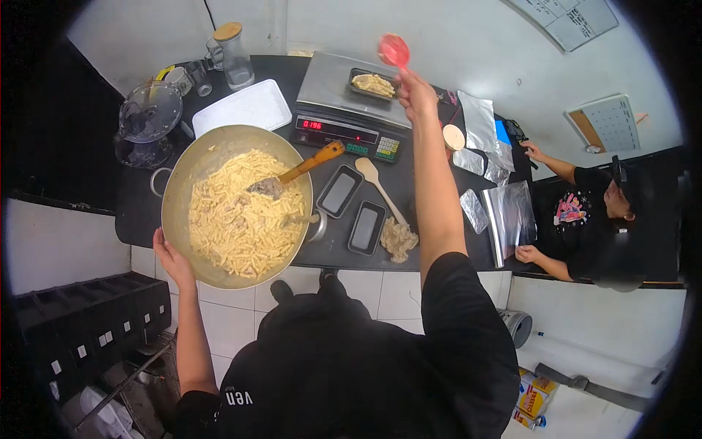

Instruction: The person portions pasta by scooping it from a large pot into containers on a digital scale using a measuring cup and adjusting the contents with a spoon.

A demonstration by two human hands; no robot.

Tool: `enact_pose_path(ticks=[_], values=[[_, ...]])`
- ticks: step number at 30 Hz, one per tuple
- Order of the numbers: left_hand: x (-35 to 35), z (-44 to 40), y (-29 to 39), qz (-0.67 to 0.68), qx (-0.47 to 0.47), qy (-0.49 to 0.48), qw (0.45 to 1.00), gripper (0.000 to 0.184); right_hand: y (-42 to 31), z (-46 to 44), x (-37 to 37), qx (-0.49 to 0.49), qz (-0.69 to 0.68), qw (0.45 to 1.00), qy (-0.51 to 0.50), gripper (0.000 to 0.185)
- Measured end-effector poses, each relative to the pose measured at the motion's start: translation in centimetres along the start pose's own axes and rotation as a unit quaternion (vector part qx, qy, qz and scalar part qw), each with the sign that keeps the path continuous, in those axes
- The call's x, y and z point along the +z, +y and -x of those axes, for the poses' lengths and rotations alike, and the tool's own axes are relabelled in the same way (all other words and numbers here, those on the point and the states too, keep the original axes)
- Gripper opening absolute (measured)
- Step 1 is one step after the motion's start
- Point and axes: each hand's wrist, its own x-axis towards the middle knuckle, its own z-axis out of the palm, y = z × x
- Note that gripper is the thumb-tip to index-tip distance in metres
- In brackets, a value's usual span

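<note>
A big round pot of creamy macaroni stands before me, with a wooden-handled spatula resting in it. Against the pot's lower left outer side lies my left hand, fingers stretched out. My right hand is closed around the handle of a red ladle, raised beside the scale. On the scale's platform sits a black tray with macaroni in it; the red display reads 0.196. Two black trays lie right of the pot.
A wooden spoon and crumpled cloth lie near the trays. Behind the pot are a white lid, a glass jar and a food processor. At right, another person touches a foil roll.
</note>
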Motion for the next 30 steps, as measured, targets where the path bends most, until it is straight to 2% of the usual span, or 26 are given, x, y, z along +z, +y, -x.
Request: enact_pose_path(ticks=[4, 6, 7, 8, 9, 10, 12, 15, 18, 22, 24, 25, 27, 29, 30], values=[[0.3, 0.2, 0.0, 0.048, -0.024, 0.005, 0.999, 0.039, -1.5, 7.6, 8.6, 0.046, 0.108, 0.983, -0.139, 0.027], [0.3, 0.0, -1.6, 0.043, 0.018, 0.001, 0.999, 0.038, 1.1, 11.9, 13.0, 0.052, 0.188, 0.959, -0.206, 0.022], [0.2, 0.1, -1.8, 0.019, 0.039, 0.014, 0.999, 0.038, 2.9, 13.6, 14.6, 0.001, 0.307, 0.909, -0.281, 0.023], [0.4, 0.3, -1.6, -0.010, 0.058, 0.029, 0.998, 0.039, 5.6, 15.2, 15.8, -0.130, 0.433, 0.842, -0.293, 0.019], [0.3, 0.1, -1.5, 0.009, 0.013, 0.027, 0.999, 0.039, 8.7, 16.2, 17.0, -0.266, 0.536, 0.746, -0.291, 0.016], [0.6, 0.2, -1.5, 0.030, 0.009, 0.044, 0.999, 0.039, 11.1, 16.9, 18.4, -0.272, 0.523, 0.744, -0.315, 0.016], [0.4, 0.5, -0.1, 0.061, -0.021, 0.042, 0.997, 0.037, 14.6, 17.6, 20.0, -0.355, 0.681, 0.539, -0.345, 0.017], [0.2, 0.5, 0.7, 0.081, -0.039, 0.042, 0.995, 0.037, 18.5, 17.8, 22.6, -0.392, 0.699, 0.507, -0.318, 0.011], [0.3, 0.5, 0.3, 0.073, -0.028, 0.043, 0.996, 0.038, 22.9, 16.2, 24.4, -0.369, 0.728, 0.490, -0.306, 0.014], [0.1, 0.5, 0.9, 0.062, -0.038, 0.038, 0.997, 0.039, 25.9, 16.4, 25.4, -0.332, 0.747, 0.494, -0.297, 0.015], [0.0, 0.5, 1.3, 0.053, -0.044, 0.037, 0.997, 0.039, 27.5, 16.8, 25.1, -0.286, 0.729, 0.535, -0.318, 0.018], [0.0, 0.5, 1.3, 0.046, -0.053, 0.036, 0.997, 0.039, 28.2, 16.8, 25.1, -0.284, 0.729, 0.536, -0.317, 0.018], [-0.2, 0.5, 0.8, 0.048, -0.045, 0.035, 0.997, 0.039, 29.4, 17.1, 25.4, -0.197, 0.706, 0.608, -0.305, 0.022], [0.1, 0.5, 0.2, 0.041, -0.012, 0.042, 0.998, 0.039, 29.3, 17.2, 25.5, -0.173, 0.646, 0.665, -0.332, 0.029], [0.2, 0.5, -0.3, 0.036, 0.015, 0.045, 0.998, 0.038, 27.6, 17.6, 25.6, -0.139, 0.644, 0.675, -0.332, 0.027]])
